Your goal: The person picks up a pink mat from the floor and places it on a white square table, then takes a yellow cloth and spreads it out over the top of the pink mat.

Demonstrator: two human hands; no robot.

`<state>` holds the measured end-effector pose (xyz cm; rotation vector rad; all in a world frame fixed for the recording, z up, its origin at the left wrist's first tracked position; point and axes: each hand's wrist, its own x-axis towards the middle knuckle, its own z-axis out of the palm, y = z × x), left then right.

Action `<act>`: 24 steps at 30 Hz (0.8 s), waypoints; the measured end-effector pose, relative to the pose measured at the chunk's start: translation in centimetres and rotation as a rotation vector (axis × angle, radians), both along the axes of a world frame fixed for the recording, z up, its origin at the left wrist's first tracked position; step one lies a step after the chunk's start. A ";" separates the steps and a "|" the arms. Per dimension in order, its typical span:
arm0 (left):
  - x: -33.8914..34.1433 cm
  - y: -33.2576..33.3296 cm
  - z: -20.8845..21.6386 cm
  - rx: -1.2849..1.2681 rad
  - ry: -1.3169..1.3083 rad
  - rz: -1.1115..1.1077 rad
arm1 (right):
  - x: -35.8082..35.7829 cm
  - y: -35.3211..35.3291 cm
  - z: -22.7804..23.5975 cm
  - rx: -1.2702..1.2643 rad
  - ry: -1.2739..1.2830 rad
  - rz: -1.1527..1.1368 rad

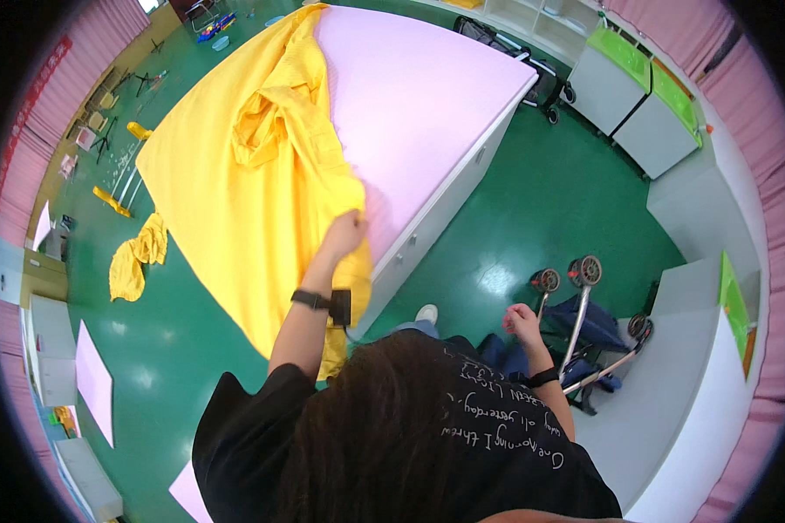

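Note:
A large yellow cloth (pixel 209 192) covers the left part of a wide table with a pale pink top (pixel 410 78) and white sides. The cloth lies bunched in folds near its middle, and its left side hangs over the table's edge. My left hand (pixel 347 234) is closed on the cloth's right edge, near the table's near right side. My right hand (pixel 522 322) hangs in the air to the right, away from the table, with its fingers curled in and nothing visible in them. A dark band with a small box is on my left wrist.
Beside my right arm, a stroller (pixel 580 318) lies with its wheels up. Another dark stroller (pixel 541 83) stands past the table's far right corner. White cabinets with green tops (pixel 619 57) line the right. A yellow cloth piece (pixel 138 260) lies on the green floor at left.

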<state>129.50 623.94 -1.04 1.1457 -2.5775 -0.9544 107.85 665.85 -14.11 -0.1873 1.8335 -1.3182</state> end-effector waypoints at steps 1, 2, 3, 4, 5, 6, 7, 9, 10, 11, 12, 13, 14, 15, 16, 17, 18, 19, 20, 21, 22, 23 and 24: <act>-1.4 2.9 1.5 0.115 0.197 -0.167 | -1.4 -1.3 1.0 0.025 0.011 0.012; -2.7 4.7 2.6 0.140 0.055 -0.349 | -3.3 -2.3 1.5 0.035 0.012 0.027; -3.9 6.8 2.8 0.073 0.111 -0.504 | -5.1 -3.6 1.9 0.010 0.030 0.071; -5.4 7.9 3.6 0.068 -0.081 -0.609 | -6.6 -4.8 2.0 -0.016 0.041 0.113; -6.2 7.7 2.6 0.076 -0.091 -0.594 | -8.2 -5.8 1.8 -0.032 0.068 0.142; -6.6 7.2 0.5 0.079 -0.048 -0.585 | -9.3 -7.5 2.5 0.005 0.081 0.160; -7.0 6.6 -1.2 0.081 -0.004 -0.577 | -10.5 -9.2 3.5 0.041 0.095 0.177; -8.8 5.8 -0.4 0.059 -0.021 -0.568 | -13.0 -11.5 4.5 0.004 0.069 0.208; -9.9 5.2 1.2 0.167 -0.104 -0.576 | -14.2 -12.3 4.7 -0.037 0.054 0.226; -10.8 4.6 2.6 0.268 -0.183 -0.569 | -15.6 -13.0 4.8 -0.040 0.050 0.242; -11.4 3.4 1.7 0.305 -0.035 -0.416 | -17.1 -14.0 4.9 -0.045 0.037 0.322; -11.9 1.9 0.8 0.335 0.114 -0.265 | -18.8 -14.8 5.1 -0.050 0.027 0.401; -12.7 0.0 0.8 0.235 0.163 -0.114 | -20.5 -15.3 4.9 -0.054 0.027 0.414; -13.3 -2.0 1.0 0.133 0.209 0.039 | -22.4 -15.8 4.8 -0.070 0.055 0.455; -13.8 -4.1 1.0 -0.103 0.258 0.228 | -24.4 -16.1 4.9 -0.087 0.085 0.495; -14.0 -6.1 1.0 -0.342 0.301 0.418 | -26.3 -16.2 5.0 -0.096 0.089 0.510; -14.4 -8.1 1.3 -0.309 0.128 0.593 | -28.3 -16.2 5.2 -0.112 0.127 0.513; -15.0 -9.6 1.5 -0.271 -0.046 0.763 | -30.5 -16.3 5.5 -0.129 0.166 0.513; -16.1 -10.4 1.5 -0.281 -0.041 0.772 | -32.3 -16.3 6.6 -0.113 0.167 0.497; -17.7 -11.2 1.5 -0.163 -0.074 0.819 | -34.6 -15.8 6.5 -0.124 0.172 0.493; -19.3 -12.1 1.5 -0.043 -0.108 0.860 | -37.1 -15.1 6.6 -0.142 0.166 0.414; -19.4 -13.3 0.3 -0.058 -0.110 0.867 | -38.9 -14.4 6.5 -0.165 0.149 0.345; -18.6 -14.5 -1.4 0.001 -0.028 0.962 | -40.7 -13.9 6.4 -0.184 0.139 0.365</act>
